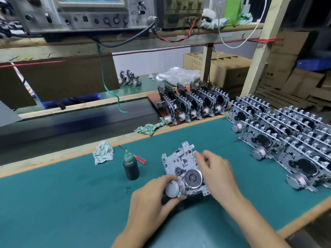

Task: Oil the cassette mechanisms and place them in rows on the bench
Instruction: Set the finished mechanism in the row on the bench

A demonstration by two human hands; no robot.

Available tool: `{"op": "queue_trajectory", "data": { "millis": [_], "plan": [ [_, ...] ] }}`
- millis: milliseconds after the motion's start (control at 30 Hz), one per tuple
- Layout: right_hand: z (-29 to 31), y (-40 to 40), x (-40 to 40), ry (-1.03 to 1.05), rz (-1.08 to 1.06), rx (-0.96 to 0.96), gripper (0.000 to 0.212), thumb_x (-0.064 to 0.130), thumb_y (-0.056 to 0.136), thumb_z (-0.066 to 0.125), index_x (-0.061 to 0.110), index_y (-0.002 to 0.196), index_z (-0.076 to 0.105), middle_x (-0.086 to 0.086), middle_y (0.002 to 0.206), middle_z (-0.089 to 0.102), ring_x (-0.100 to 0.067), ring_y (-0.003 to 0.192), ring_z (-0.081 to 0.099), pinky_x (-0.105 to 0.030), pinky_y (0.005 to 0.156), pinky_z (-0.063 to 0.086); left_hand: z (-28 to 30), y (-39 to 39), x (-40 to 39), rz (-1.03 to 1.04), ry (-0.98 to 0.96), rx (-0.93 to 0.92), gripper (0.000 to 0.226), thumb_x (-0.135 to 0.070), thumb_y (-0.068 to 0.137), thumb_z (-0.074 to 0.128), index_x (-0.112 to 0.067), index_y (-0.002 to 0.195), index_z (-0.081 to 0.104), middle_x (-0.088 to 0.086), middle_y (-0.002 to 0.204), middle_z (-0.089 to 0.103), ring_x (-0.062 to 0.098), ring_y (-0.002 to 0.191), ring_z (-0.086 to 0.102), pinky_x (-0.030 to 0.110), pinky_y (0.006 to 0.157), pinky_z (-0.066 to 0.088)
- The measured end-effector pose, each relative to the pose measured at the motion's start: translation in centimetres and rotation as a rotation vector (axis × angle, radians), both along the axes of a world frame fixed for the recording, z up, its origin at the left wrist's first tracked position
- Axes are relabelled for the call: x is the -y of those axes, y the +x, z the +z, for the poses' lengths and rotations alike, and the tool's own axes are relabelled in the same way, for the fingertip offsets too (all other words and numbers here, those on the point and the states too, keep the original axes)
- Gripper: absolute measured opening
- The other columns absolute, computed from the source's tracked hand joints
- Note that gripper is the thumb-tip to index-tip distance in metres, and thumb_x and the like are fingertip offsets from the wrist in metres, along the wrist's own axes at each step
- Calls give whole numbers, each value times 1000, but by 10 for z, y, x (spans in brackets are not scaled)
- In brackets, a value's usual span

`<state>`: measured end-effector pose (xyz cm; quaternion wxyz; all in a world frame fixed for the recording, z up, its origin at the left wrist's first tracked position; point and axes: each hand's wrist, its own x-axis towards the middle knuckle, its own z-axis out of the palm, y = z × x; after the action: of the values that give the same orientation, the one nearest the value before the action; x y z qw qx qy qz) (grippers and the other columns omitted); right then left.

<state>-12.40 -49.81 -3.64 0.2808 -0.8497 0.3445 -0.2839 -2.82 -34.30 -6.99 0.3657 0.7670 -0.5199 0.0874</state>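
Note:
A cassette mechanism (pixel 180 165), a white metal plate with a silver flywheel and a round motor, is held just above the green bench mat (pixel 62 197) at centre. My left hand (pixel 154 196) grips its motor at the lower left corner. My right hand (pixel 216 169) holds its right edge, fingers curled over the top. A dark oil bottle (pixel 131 167) with a green needle cap stands upright left of the mechanism. Rows of mechanisms (pixel 286 138) stand on edge on the mat at the right.
A red-handled screwdriver (pixel 138 158) lies behind the bottle. Crumpled cloths (pixel 103 153) (pixel 148 127) lie at the mat's far edge. More mechanisms (pixel 193 102) stand on a brown board on the dark conveyor (pixel 71 122). Test instruments (pixel 93 13) sit on the shelf above; cartons (pixel 227 70) behind.

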Motion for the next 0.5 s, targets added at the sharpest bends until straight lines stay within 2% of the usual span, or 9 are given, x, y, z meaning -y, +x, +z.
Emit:
{"op": "queue_trajectory", "data": {
  "millis": [100, 167, 233, 300, 400, 500],
  "plan": [
    [19, 2, 29, -162, 25, -12, 44, 37, 95, 47, 19, 57, 33, 4, 45, 33, -24, 51, 36, -38, 54, 23, 4, 2, 34, -27, 78, 81, 38, -57, 76, 59, -37, 107, 52, -13, 73, 62, 5, 69, 58, 22, 55, 44],
    [32, 3, 51, -275, 72, -52, 42, 35, 97, 45, 23, 60, 32, 7, 47, 35, -24, 51, 40, -36, 53, 26, 7, 5, 57, -65, 137, 127, 42, -54, 81, 60, -33, 116, 53, -12, 85, 64, 9, 81, 61, 27, 62, 46],
    [43, 6, 74, -418, 114, -118, 37, 33, 99, 42, 21, 65, 33, 9, 49, 36, -17, 46, 39, -32, 47, 25, 8, 11, 79, -85, 182, 90, 50, -59, 85, 52, -34, 127, 43, -13, 102, 61, 10, 95, 57, 28, 73, 43],
    [50, 9, 99, -514, 126, -175, 30, 31, 100, 39, 19, 73, 37, 9, 50, 36, -11, 43, 36, -27, 43, 22, 8, 16, 99, -74, 187, 34, 54, -60, 87, 48, -31, 132, 39, -12, 110, 59, 12, 101, 54, 29, 80, 40],
    [53, 16, 137, -553, 74, -228, 28, 31, 101, 37, 15, 78, 38, 5, 52, 38, -16, 45, 38, -30, 46, 24, -3, 27, 123, -1, 258, 45, 55, -55, 93, 45, -22, 137, 38, -4, 126, 54, 16, 117, 45, 28, 96, 32],
    [51, 25, 171, -585, 16, -255, 28, 30, 101, 40, 13, 79, 41, 4, 51, 35, -13, 46, 34, -30, 46, 21, -21, 37, 130, 37, 338, 64, 50, -53, 96, 38, -23, 135, 37, -7, 136, 44, 12, 127, 35, 26, 105, 21]
  ]
}}
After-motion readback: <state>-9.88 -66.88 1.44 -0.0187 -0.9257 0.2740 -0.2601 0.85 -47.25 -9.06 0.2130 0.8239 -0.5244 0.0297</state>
